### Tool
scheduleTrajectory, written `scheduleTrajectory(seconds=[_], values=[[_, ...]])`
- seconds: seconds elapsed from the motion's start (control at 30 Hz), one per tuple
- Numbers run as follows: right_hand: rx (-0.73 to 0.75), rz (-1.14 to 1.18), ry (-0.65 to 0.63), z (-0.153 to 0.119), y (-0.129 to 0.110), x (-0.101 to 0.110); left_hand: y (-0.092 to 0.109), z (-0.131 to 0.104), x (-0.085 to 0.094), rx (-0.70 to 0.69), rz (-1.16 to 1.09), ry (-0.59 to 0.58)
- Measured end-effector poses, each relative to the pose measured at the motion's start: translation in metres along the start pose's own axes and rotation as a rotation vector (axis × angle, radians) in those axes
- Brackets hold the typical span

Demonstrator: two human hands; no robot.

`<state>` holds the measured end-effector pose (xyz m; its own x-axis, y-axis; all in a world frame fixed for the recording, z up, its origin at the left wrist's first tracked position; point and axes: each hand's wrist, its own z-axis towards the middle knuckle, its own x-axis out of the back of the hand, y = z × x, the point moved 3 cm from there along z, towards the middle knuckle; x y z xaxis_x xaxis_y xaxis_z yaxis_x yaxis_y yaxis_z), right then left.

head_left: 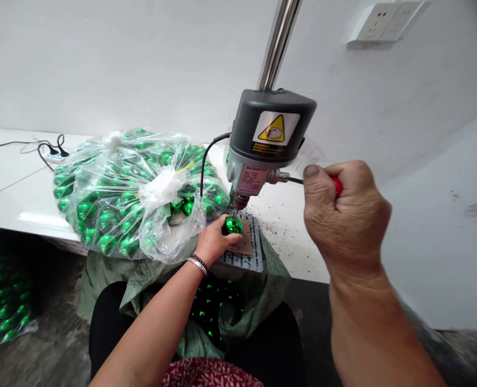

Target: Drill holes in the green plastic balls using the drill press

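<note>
A small bench drill [271,129] stands on the table, its chuck [240,201] pointing down. Under the bit sits a shiny green ball [233,227] on a brown pad [244,243], and the bit's tip reaches the top of the ball. My left hand [214,241] grips the ball from its left side, with the thumb in front. Up at the right, my right hand [345,215] is wrapped round the red knob [337,186] of the drill's feed lever [295,180]. Most of that knob is hidden by the fingers.
Clear plastic bags of green balls [109,209] cover the table's left part. A green woven sack [270,301] with more balls hangs below the drill. Dark shavings lie on the white tabletop [298,252]. Another bag of balls [5,301] lies on the floor. A power strip [55,156] stands behind.
</note>
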<state>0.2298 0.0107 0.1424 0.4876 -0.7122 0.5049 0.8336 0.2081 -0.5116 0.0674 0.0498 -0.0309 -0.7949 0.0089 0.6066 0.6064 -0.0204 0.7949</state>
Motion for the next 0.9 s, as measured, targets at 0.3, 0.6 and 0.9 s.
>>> scheduleTrajectory(seconds=[0.3,0.6,0.9], values=[[0.014,-0.034,0.114,-0.012,0.01,-0.01,0.0,0.0,0.001,-0.009,-0.002,0.006],[0.011,-0.036,0.131,-0.021,0.018,-0.017,0.0,0.0,0.001,-0.005,-0.011,0.001],[0.113,0.013,0.186,-0.029,0.023,-0.021,-0.001,0.001,0.0,-0.008,-0.008,0.003]])
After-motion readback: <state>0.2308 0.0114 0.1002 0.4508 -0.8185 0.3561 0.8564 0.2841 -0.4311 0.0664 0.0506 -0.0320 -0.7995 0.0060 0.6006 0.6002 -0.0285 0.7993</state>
